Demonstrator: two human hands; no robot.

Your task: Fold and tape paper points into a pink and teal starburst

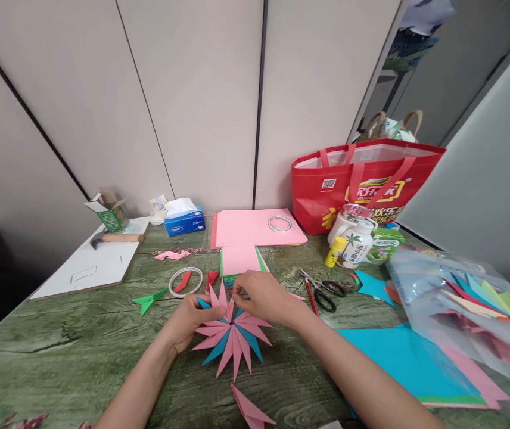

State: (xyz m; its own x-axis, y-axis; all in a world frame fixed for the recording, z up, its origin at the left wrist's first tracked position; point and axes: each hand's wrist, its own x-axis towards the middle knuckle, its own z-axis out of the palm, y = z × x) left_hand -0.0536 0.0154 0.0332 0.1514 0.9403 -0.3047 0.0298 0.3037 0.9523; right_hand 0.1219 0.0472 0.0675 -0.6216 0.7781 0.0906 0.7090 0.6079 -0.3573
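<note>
Pointed pink and blue folded pieces form a round paper star (236, 345) in front of me. My left hand (190, 322) grips its upper left side, thumb on top of the points. Over its upper edge, my right hand (259, 295) has its fingertips pinched together at the pink points; what exactly lies between them is hidden. A loose pink folded piece (250, 408) lies just below the star. Beyond the hands are a green folded piece (150, 302), a roll of tape (186, 281) and red folded pieces (211, 278).
Stacks of pink paper (255, 226) lie at the back. To the right are scissors (324, 292), a yellow glue stick (335, 251), a white jar (353, 235), a red bag (313, 196), blue sheets (407, 363) and a plastic bag (469, 316). A hammer (118, 237) rests on a white board (80, 274).
</note>
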